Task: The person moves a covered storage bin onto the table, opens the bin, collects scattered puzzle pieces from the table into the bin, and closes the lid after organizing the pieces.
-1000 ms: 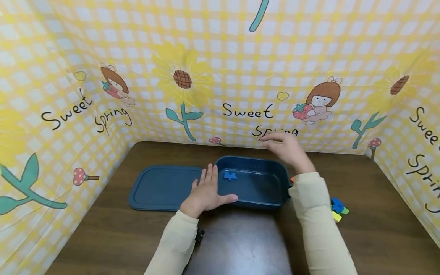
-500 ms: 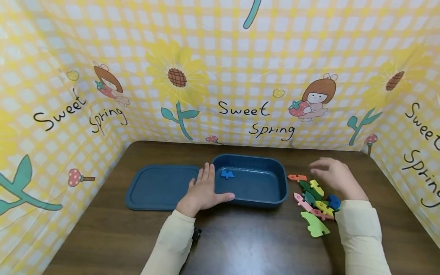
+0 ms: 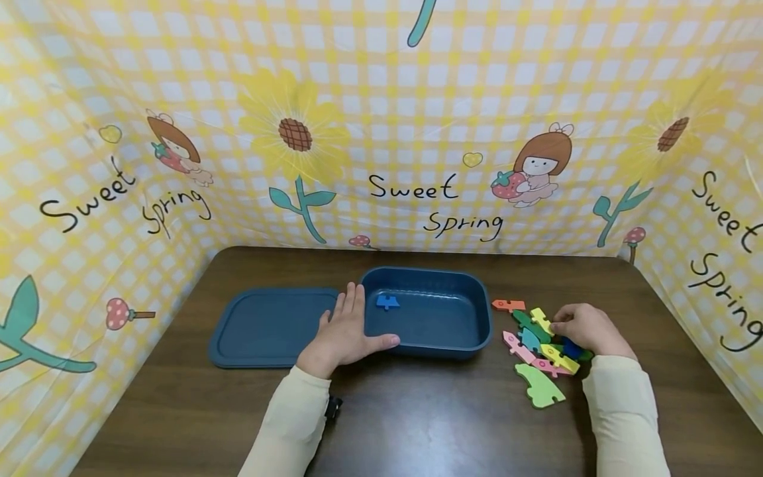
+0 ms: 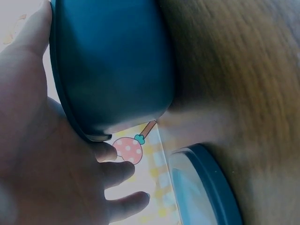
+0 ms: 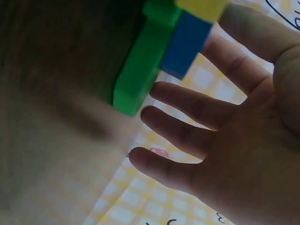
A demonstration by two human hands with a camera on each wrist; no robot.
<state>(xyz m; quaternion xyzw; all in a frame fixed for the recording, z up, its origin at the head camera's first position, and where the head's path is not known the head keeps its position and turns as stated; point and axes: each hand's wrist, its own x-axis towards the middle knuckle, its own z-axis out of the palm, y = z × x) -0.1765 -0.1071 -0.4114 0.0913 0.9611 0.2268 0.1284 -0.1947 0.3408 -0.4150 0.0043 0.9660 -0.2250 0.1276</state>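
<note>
My left hand (image 3: pixel 342 334) lies with straight fingers along the left end of a dark blue box (image 3: pixel 441 348), its thumb over the near rim. Inside the box is one small blue puzzle piece (image 3: pixel 387 301). To the right, my right hand (image 3: pixel 591 331) reaches down over a pile of colourful puzzle pieces and partly covers a dark blue one (image 3: pixel 571 348). In the right wrist view its fingers extend beside a green piece (image 5: pixel 143 70) and a blue piece (image 5: pixel 186 44), thumb and index finger close to the blue and a yellow piece (image 5: pixel 201 7).
Left of the box lies its flat blue lid (image 3: pixel 268 328), partly behind the left hand. An orange piece (image 3: pixel 508 305) sits close to the box's right end, and a light green piece (image 3: pixel 539 385) is nearest the front. A patterned cloth (image 3: pixel 405 132) encloses the brown table (image 3: pixel 417 417).
My right hand has come from above the box's back right corner over to the pile and down to its right side. The left hand stays at the box.
</note>
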